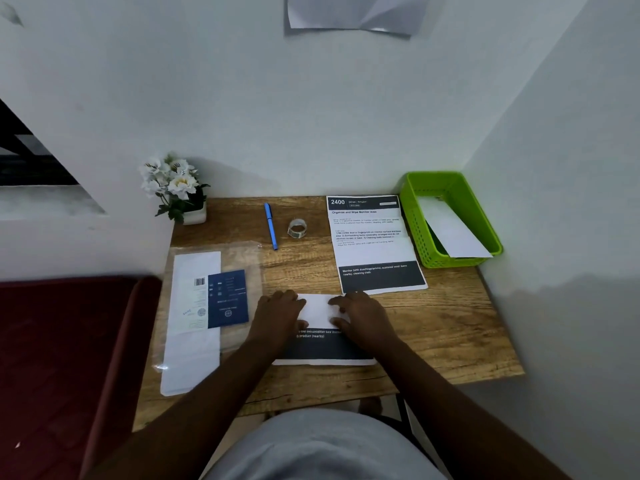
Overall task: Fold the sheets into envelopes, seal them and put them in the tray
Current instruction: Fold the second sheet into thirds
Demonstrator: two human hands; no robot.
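While both hands lie flat on the paper, the scene reads as follows.

Fingers: the left hand (281, 311) and the right hand (358, 315) press palm-down, fingers spread loosely and grasping nothing, their tips on the white upper flap.
Sheet being folded: the folded sheet (322, 336) lies near the front middle of the desk (450, 327); its upper part is turned down to show a white back, and a black printed band with white lettering shows beneath, toward the person.
Second sheet: a printed sheet (375, 242) lies flat just beyond the right hand, creased across, headed "2400", with a dark band at its near end.
Tray: the green tray (415, 216) stands at the far right corner, and a white envelope (450, 228) leans inside it, one end over the near rim.
Centre back: a blue pen (270, 226) and a tape roll (297, 228) lie beside each other, apart.
Left side: a clear plastic sleeve (194, 320) holds white paper and a dark blue card.
Far left corner: a flower pot (180, 192) with white blooms stands against the wall.
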